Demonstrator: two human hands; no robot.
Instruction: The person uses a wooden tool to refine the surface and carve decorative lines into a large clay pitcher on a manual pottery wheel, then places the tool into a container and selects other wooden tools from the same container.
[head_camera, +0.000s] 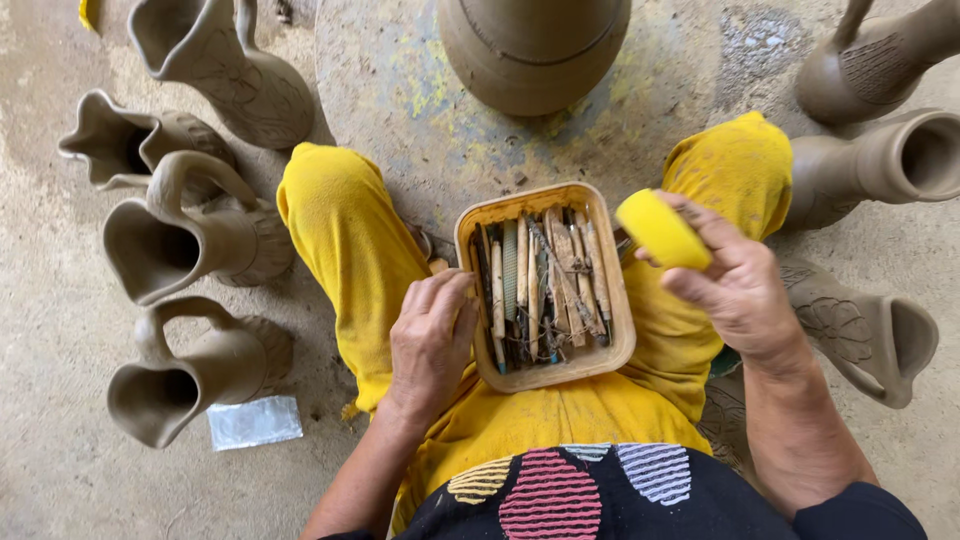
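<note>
Right hand (735, 285) pinches yellow sponge (661, 230); left hand (430, 340) steadies tray (545, 375).

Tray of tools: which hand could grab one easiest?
Probably the left hand. It is empty and its fingers already rest on the edge of the tray, right beside the tools. The right hand is busy, its grip closed on a yellow sponge off to the side.

Open floor was seen near left; clay jugs (190, 240) crowded the left and right (870, 170), and a large pot (533, 50) blocked the far middle.
</note>
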